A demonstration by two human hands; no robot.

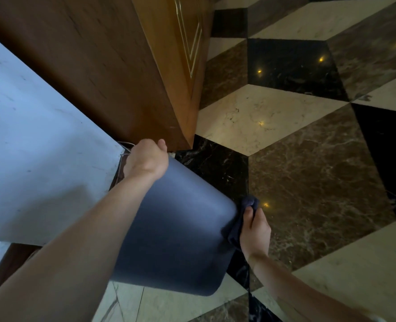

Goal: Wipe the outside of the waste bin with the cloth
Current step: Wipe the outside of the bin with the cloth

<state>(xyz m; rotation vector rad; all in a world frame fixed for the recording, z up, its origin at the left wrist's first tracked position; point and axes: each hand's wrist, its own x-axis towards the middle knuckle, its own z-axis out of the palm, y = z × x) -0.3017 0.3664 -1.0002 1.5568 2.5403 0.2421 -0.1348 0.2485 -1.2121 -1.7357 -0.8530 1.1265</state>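
Note:
The waste bin (pixel 178 233) is a dark blue-grey plastic tub, tipped over so its smooth outer wall faces me, low in the middle of the view. My left hand (pixel 146 159) grips its far end, next to the cabinet's corner. A dark cloth (pixel 238 224) is pressed against the bin's right edge. My right hand (pixel 255 231) is closed around that cloth, thumb on top. The bin's opening is hidden from me.
A brown wooden cabinet (pixel 122 66) stands behind the bin, its corner close to my left hand. A pale marble-look surface (pixel 34 147) fills the left side. The floor (pixel 308 159) is polished marble in cream, brown and black diamonds, stretching to the right.

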